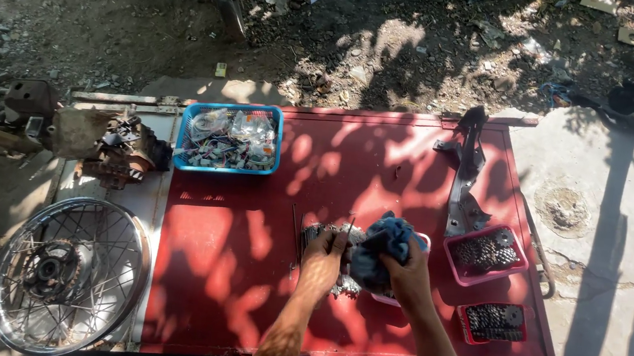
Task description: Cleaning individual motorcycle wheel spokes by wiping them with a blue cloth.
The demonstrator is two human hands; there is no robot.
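On a red metal sheet (245,249), the left hand (324,254) grips one metal part (326,233), the right hand (406,272) clutches one blue rag (381,245), beside two red trays (454,267) and one blue basket (186,135).

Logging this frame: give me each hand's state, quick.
Left hand: pressed down on a metal part; grip cannot be told.
Right hand: closed, holding a blue rag.

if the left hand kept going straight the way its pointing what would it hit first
The left hand points away from the person, up the red metal sheet. Past the metal part under its fingers, bare red sheet follows; the blue basket lies slightly left of that line, so it probably passes it, though depth is unclear.
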